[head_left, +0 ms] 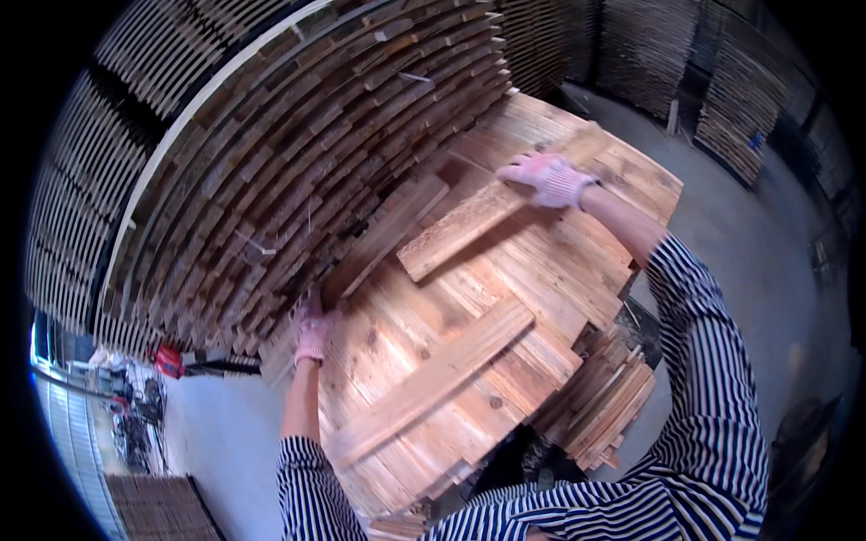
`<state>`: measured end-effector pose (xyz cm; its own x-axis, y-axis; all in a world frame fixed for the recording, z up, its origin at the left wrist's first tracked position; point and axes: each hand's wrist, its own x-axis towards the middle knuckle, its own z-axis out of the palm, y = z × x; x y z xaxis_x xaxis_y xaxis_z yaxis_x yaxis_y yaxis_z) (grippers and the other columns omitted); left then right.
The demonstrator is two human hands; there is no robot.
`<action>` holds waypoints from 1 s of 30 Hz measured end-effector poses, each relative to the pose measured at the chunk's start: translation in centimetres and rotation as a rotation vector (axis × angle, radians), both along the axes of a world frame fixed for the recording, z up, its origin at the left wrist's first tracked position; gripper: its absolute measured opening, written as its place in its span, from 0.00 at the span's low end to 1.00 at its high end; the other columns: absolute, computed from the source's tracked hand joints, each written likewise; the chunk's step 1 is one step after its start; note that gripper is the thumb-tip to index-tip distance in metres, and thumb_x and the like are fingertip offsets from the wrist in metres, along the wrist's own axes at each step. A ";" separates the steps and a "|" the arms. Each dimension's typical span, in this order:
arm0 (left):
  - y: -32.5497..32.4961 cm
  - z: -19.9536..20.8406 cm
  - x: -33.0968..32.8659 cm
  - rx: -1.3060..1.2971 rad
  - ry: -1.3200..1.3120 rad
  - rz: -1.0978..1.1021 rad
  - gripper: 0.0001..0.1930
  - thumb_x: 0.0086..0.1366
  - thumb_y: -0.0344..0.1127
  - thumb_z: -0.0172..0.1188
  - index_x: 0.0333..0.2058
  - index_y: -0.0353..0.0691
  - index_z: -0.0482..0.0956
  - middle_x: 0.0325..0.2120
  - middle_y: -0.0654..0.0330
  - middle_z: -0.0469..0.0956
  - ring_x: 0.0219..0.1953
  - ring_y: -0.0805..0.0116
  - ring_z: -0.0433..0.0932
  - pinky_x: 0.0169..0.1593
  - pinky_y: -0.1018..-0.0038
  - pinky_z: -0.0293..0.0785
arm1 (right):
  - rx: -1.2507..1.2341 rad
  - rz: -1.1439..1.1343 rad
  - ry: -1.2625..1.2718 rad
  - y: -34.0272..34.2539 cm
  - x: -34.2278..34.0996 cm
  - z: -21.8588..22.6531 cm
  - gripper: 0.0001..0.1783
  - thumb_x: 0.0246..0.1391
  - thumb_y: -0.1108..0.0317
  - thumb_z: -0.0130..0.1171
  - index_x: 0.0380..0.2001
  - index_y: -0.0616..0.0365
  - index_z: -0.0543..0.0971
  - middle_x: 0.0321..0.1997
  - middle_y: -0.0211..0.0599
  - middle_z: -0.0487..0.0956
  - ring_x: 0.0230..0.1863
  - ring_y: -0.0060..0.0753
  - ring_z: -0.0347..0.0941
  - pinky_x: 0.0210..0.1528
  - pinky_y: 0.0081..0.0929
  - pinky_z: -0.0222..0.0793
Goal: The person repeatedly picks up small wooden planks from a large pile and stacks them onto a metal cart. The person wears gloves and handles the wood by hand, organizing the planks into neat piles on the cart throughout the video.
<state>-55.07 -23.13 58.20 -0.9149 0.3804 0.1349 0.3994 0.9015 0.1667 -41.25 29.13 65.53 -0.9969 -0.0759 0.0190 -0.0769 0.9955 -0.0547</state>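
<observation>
My left hand (314, 332), in a pink knit glove, grips the near end of a wooden plank (388, 236) that lies slanted at the left side of a flat stack of boards (451, 361). My right hand (550, 178), also in a pink glove, presses flat on the far end of a second plank (469, 225) lying diagonally across the stack top. A third long plank (433, 379) rests loose and diagonal nearer to me. Both sleeves are striped blue and white.
A tall wall of stacked planks (271, 162) rises right behind the work stack on the left. A lower pile of thin slats (604, 406) sits at the right of the stack. More timber stacks (740, 99) stand far right across a grey concrete floor (758, 270).
</observation>
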 end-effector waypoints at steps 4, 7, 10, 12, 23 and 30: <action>0.0 1.0 0.3 0.076 -0.005 0.033 0.41 0.59 0.58 0.68 0.66 0.42 0.71 0.55 0.41 0.79 0.58 0.42 0.77 0.62 0.54 0.73 | 0.086 -0.170 -0.106 1.3 -10.5 -2.1 0.26 0.63 0.65 0.56 0.64 0.38 0.77 0.66 0.39 0.77 0.66 0.48 0.74 0.64 0.47 0.73; 1.3 0.5 0.0 0.119 -0.043 0.008 0.41 0.57 0.54 0.71 0.66 0.41 0.71 0.56 0.39 0.78 0.59 0.40 0.76 0.60 0.53 0.74 | 0.097 -0.299 -0.159 4.0 -14.8 -4.2 0.23 0.68 0.55 0.51 0.63 0.44 0.79 0.67 0.41 0.78 0.67 0.47 0.75 0.65 0.46 0.72; -0.4 1.3 0.1 0.188 -0.075 0.006 0.41 0.56 0.46 0.74 0.67 0.41 0.70 0.58 0.38 0.77 0.60 0.38 0.75 0.63 0.53 0.72 | 0.175 -0.302 -0.157 3.5 -17.6 -4.8 0.22 0.69 0.61 0.51 0.64 0.41 0.77 0.66 0.38 0.77 0.66 0.49 0.75 0.62 0.45 0.76; -1.3 2.1 0.4 0.181 -0.076 0.017 0.41 0.56 0.47 0.74 0.67 0.42 0.70 0.58 0.39 0.77 0.60 0.38 0.75 0.63 0.53 0.72 | 0.195 -0.315 -0.171 2.8 -18.8 -5.2 0.24 0.68 0.67 0.51 0.65 0.39 0.75 0.67 0.36 0.76 0.67 0.49 0.74 0.63 0.45 0.76; -1.3 2.9 8.1 0.260 -0.126 -0.286 0.54 0.48 0.50 0.82 0.70 0.37 0.64 0.58 0.39 0.75 0.61 0.42 0.74 0.64 0.55 0.72 | -0.093 -0.190 0.259 -3.2 -11.1 -6.3 0.38 0.64 0.73 0.52 0.76 0.35 0.61 0.80 0.52 0.55 0.74 0.57 0.64 0.69 0.51 0.70; 3.3 3.8 24.4 0.188 -0.383 -0.298 0.47 0.53 0.35 0.78 0.70 0.33 0.64 0.65 0.42 0.68 0.65 0.46 0.70 0.69 0.58 0.67 | -0.276 -0.248 0.600 -3.1 15.2 -1.5 0.45 0.59 0.65 0.68 0.76 0.42 0.59 0.77 0.42 0.63 0.69 0.54 0.70 0.68 0.42 0.73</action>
<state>-30.63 -19.86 62.03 -0.7679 0.6331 -0.0973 0.5126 0.6984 0.4994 -26.08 26.04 64.00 -0.7955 0.2389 0.5568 0.0546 0.9435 -0.3268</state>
